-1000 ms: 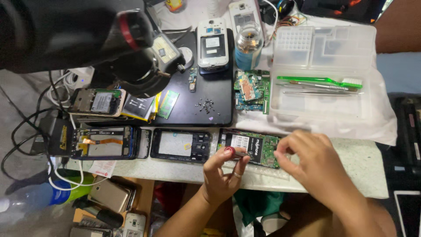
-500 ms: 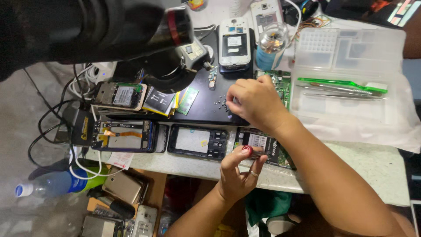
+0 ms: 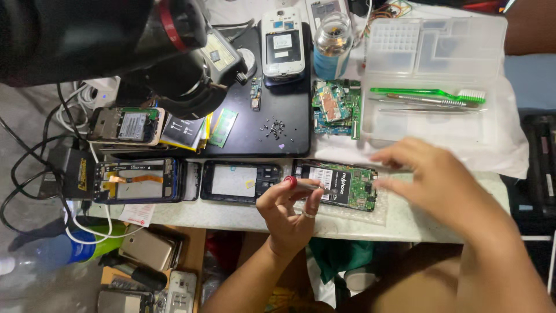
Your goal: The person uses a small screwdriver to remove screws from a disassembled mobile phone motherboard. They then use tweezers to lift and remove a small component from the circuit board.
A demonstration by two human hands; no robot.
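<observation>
From the head view, your left hand sits at the near edge of the worktop, its fingers pinched around a thin metal tool, probably a small screwdriver, whose tip lies on the opened phone with the green board showing. That phone lies flat, third in the row along the front edge, just right of the empty black frame. Your right hand is blurred above the phone's right end, fingers spread and loose; I cannot tell whether they carry anything small.

The step looks like work on the screws of this board. A scatter of tiny screws rests on the black mat behind. The next move seems to call for a steady tool tip and a firm hold on the phone's edge, so it doesn't slide.
</observation>
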